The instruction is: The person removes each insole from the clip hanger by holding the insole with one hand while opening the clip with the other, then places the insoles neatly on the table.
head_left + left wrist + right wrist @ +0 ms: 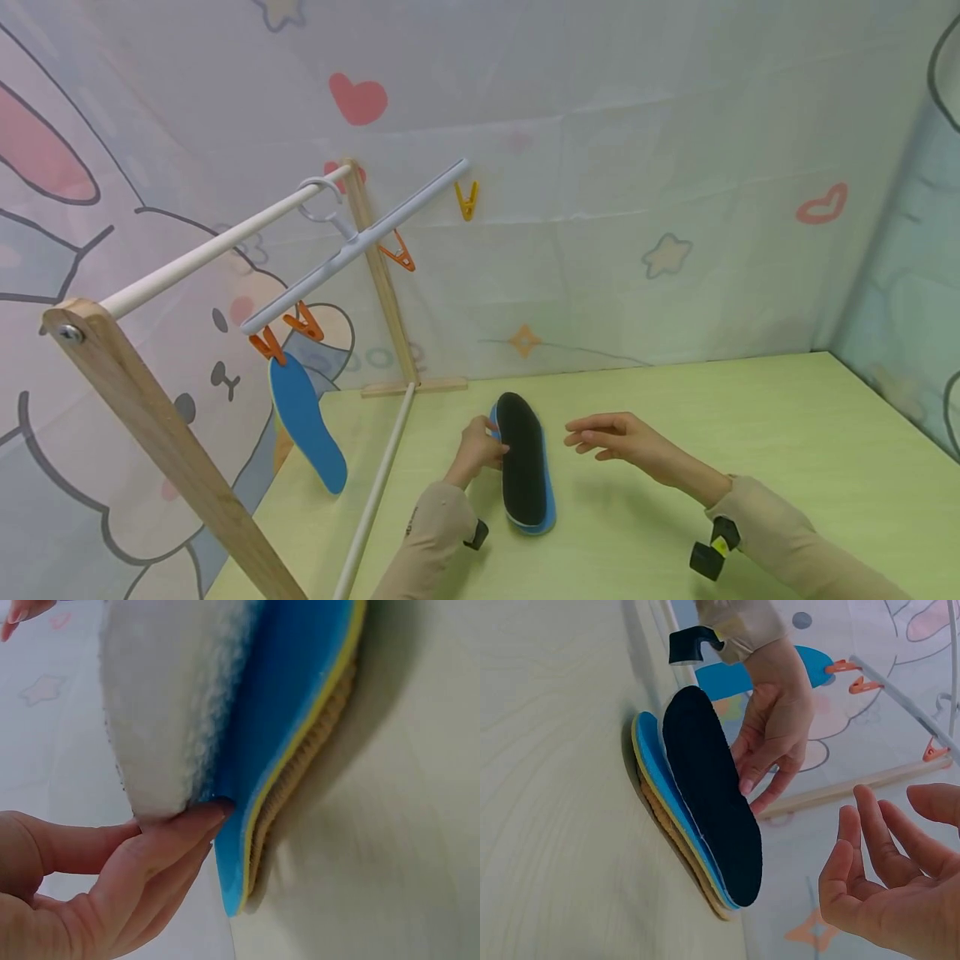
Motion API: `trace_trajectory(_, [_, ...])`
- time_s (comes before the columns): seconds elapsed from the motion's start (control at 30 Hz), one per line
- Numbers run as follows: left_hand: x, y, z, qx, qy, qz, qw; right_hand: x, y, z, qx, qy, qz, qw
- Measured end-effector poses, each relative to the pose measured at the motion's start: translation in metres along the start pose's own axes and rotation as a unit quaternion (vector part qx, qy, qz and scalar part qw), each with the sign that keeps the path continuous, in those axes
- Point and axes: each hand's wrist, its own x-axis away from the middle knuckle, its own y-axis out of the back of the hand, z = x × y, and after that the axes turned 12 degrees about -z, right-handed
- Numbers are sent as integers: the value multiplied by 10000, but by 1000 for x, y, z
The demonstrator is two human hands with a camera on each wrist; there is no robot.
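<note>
My left hand (478, 450) pinches the edge of an insole (522, 462) between thumb and fingers. This insole is black on top, with a fluffy white underside (169, 697) in the left wrist view. It tilts over a blue insole (300, 667) with a yellow edge, which lies on the table above a tan fleecy layer (304, 754). To the right of the insoles, my right hand (626, 442) hovers with fingers loosely bent and nothing in its grasp. Another blue insole (307, 425) hangs at the left from an orange clip (267, 343).
A wooden rack with a white rod (225, 242) stands at the left, its lower bar (382, 483) beside my left arm. On the rod hangs a grey hanger (352, 250) bearing orange clips and a yellow clip (467, 200). A printed curtain (600, 250) backs the pale green table (750, 433).
</note>
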Motion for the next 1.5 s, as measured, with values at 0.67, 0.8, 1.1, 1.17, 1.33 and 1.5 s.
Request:
trace_trajectory(0.67, [4, -2, 1, -252, -122, -182, 9994, 1, -3, -5, -74, -65, 6, 10000])
trace_trajectory(0.8, [5, -4, 2, -330, -283, -318, 9985, 2, -3, -5, -91, -77, -6, 9999])
trace_trajectory(1.1, [8, -7, 3, -654, -379, -463, 9961, 4, -5, -5, -157, -86, 65, 9998])
trace_trajectory(1.17, [8, -7, 4, -684, -397, -458, 9958, 4, -6, -6, -168, -91, 70, 9998])
trace_trajectory(1.33, [10, -5, 4, -792, -341, -404, 9955, 5, -7, -7, -200, -77, 69, 9997])
trace_trajectory(1.5, [11, -4, 3, -803, -290, -312, 9959, 3, -8, -7, -221, -96, 57, 9997])
